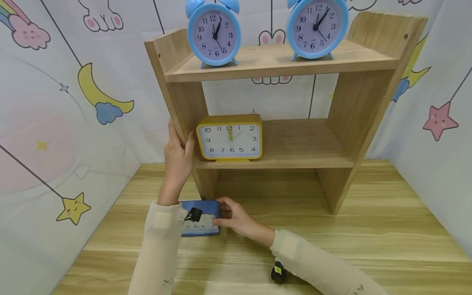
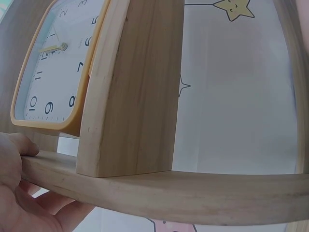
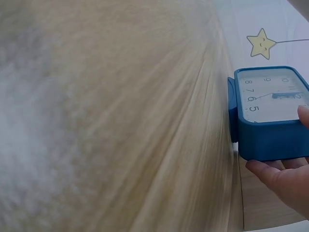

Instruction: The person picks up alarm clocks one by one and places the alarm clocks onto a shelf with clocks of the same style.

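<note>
My left hand [image 1: 178,157] grips the left side board of a wooden shelf [image 1: 273,164], thumb on the inner face and fingers around the outside, beside a yellow rectangular clock [image 1: 229,139] on the middle board. In the left wrist view that hand [image 2: 34,193] wraps the board's edge below the yellow clock [image 2: 58,72]. Lower down, my right hand [image 1: 236,219] holds a blue rectangular clock [image 1: 200,207] by its right end, thumb on the front. The right wrist view shows the blue clock [image 3: 270,137] upright at the tabletop. My left sleeve hides its left part in the head view.
Two light-blue round alarm clocks stand on the top board, one at the left [image 1: 214,35] and one at the right [image 1: 318,28]. The shelf stands on a wood-grain table [image 1: 387,229]. A printed cloth [image 1: 121,61] hangs behind and at both sides.
</note>
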Tool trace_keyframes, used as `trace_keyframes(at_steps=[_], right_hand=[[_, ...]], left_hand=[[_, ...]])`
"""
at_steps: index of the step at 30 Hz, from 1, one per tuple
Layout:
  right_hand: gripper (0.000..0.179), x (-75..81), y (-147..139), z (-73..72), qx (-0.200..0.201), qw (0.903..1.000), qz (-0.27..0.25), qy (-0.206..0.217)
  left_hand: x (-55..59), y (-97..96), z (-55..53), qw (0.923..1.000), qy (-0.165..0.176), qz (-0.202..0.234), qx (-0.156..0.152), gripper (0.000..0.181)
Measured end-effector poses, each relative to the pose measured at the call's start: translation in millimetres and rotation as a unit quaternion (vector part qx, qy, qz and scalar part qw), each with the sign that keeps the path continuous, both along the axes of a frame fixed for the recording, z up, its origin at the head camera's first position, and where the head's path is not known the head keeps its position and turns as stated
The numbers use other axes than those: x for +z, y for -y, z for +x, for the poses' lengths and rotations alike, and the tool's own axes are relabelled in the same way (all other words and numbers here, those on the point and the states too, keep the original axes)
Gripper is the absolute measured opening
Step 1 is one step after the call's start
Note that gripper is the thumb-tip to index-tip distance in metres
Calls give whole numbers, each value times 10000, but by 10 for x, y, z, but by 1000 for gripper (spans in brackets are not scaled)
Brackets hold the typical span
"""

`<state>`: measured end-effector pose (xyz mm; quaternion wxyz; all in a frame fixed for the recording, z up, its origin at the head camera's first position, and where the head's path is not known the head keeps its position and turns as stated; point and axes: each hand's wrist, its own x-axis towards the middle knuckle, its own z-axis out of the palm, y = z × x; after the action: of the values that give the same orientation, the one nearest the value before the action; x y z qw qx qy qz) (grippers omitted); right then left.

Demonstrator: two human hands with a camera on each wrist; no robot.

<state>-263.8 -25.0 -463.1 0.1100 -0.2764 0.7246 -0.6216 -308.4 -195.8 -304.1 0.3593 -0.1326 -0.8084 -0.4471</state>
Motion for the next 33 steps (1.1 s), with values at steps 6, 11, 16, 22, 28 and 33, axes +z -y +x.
trace_keyframes(at_steps=[6,11,16,22,28,33], right_hand=[[46,-15,-11,7,133,9998,17,-163],[47,-9,-19,18,48,9999,34,-133],[47,-30,-50,21,74,9998,-30,-176],[46,-37,-112,35,107,9996,-113,-237],[47,-28,-170,60,144,9998,-131,-60],[47,-28,-202,81,176,9997,-145,-20]], left_hand=[[-7,0,9,10000,0,2,-37,58],[-2,-2,19,10000,6,5,-25,59],[-9,-10,9,10000,8,-5,-16,59],[-2,-23,-4,10000,-36,-17,-54,58],[6,-18,-4,9999,-95,-29,-40,58],[5,-6,-9,9999,-139,-55,5,58]])
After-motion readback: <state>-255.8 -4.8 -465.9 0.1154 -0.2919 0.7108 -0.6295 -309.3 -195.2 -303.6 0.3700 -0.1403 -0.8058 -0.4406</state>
